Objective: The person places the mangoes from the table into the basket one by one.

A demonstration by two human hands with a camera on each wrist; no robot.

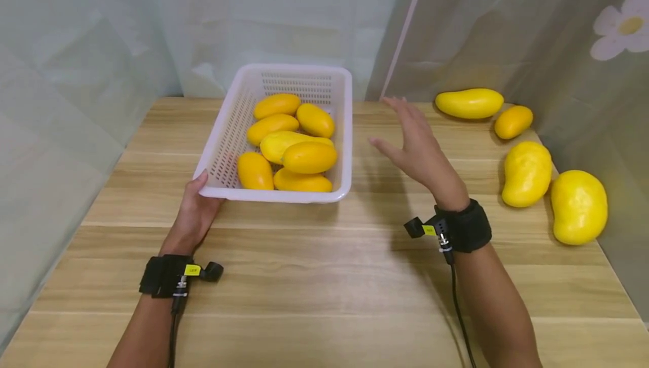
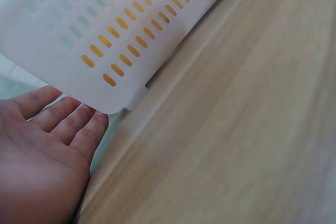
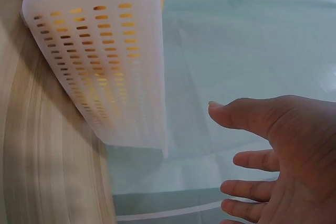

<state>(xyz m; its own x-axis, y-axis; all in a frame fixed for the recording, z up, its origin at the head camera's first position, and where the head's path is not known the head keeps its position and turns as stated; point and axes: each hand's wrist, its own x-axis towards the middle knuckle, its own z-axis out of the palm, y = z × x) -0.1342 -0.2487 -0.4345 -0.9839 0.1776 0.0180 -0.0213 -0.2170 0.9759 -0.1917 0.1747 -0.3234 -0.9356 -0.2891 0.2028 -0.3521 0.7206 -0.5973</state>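
Observation:
A white plastic basket (image 1: 347,131) with slotted walls holds several yellow-orange mangoes (image 1: 309,158). My left hand (image 1: 196,210) grips its near left corner, thumb at the rim. In the left wrist view, the fingertips (image 2: 97,121) meet the basket's white wall (image 2: 68,72) at its corner. To the right of the basket, my right hand (image 1: 418,145) hangs over the table, thumb and fingers spread and holding nothing. From the right wrist, that hand (image 3: 294,161) shows a gap between its thumb and the basket wall (image 3: 152,103).
Along the right side of the wooden table (image 1: 304,278) lie a long yellow mango (image 1: 469,103), a small orange one (image 1: 513,122) and two large yellow ones (image 1: 527,173). Pale curtains (image 1: 284,13) hang behind the table. Cables (image 1: 458,306) trail from both wrist straps.

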